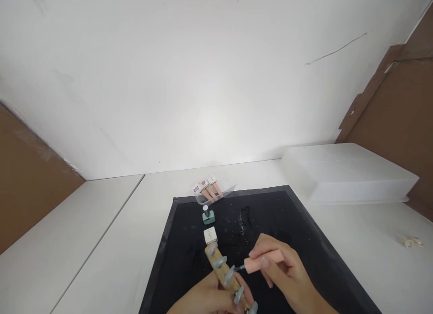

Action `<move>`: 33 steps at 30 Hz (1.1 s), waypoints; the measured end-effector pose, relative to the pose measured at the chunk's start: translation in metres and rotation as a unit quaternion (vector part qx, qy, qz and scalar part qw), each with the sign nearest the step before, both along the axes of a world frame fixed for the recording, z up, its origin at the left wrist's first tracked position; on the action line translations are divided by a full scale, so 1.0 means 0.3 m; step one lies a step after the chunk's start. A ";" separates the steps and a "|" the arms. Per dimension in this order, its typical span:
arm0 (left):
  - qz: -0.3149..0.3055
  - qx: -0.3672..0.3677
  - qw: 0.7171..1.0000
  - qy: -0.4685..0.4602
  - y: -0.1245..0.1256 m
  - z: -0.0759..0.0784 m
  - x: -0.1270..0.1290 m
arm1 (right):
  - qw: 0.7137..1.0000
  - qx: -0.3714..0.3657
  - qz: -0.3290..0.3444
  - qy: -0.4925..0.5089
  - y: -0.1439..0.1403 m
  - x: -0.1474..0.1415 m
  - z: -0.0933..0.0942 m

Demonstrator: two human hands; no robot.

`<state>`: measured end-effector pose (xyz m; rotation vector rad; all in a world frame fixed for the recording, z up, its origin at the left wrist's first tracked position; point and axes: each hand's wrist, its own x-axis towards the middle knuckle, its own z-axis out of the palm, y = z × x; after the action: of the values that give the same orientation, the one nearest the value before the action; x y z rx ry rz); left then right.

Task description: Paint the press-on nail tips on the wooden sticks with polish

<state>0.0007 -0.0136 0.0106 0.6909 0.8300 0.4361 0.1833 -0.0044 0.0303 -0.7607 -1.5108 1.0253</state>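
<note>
Holding the pink brush cap (pixel 264 261) in my right grip (pixel 280 271), left grip (pixel 209 298) clamping the wooden stick (pixel 223 269); I judge a wobble would smear the nail tip (pixel 229 275) just beside.

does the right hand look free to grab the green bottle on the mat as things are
Probably not at once. The right hand is pinching a pink brush cap over the wooden nail stick. The path to the green bottle looks open across the black mat, but the fingers are occupied.
</note>
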 end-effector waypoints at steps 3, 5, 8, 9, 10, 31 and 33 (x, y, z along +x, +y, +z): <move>0.004 -0.003 1.000 -0.011 0.006 -0.008 0.002 | 0.999 0.021 0.044 -0.011 0.000 -0.002 0.014; 0.008 -0.003 1.000 -0.014 0.008 -0.012 0.004 | 0.997 0.033 0.056 -0.028 0.001 -0.003 0.017; 0.001 0.001 1.000 -0.002 0.007 -0.012 0.004 | 0.998 0.028 0.040 -0.045 0.004 -0.002 0.008; -0.001 0.002 1.000 0.002 0.005 -0.010 0.003 | 0.998 0.019 0.030 -0.044 0.005 -0.001 0.003; -0.004 0.002 1.000 0.004 0.003 -0.008 0.003 | 0.999 0.008 0.019 -0.040 0.005 0.000 -0.003; -0.005 0.000 1.000 0.004 -0.002 0.004 -0.005 | 1.000 -0.024 -0.005 0.014 0.005 -0.003 -0.014; -0.009 0.004 1.000 0.013 0.002 0.004 -0.002 | 1.000 -0.018 0.013 0.017 0.003 0.000 -0.013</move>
<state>0.0000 -0.0131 0.0119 0.7116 0.8467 0.4152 0.1834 -0.0036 0.0265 -0.7472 -1.4794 1.0829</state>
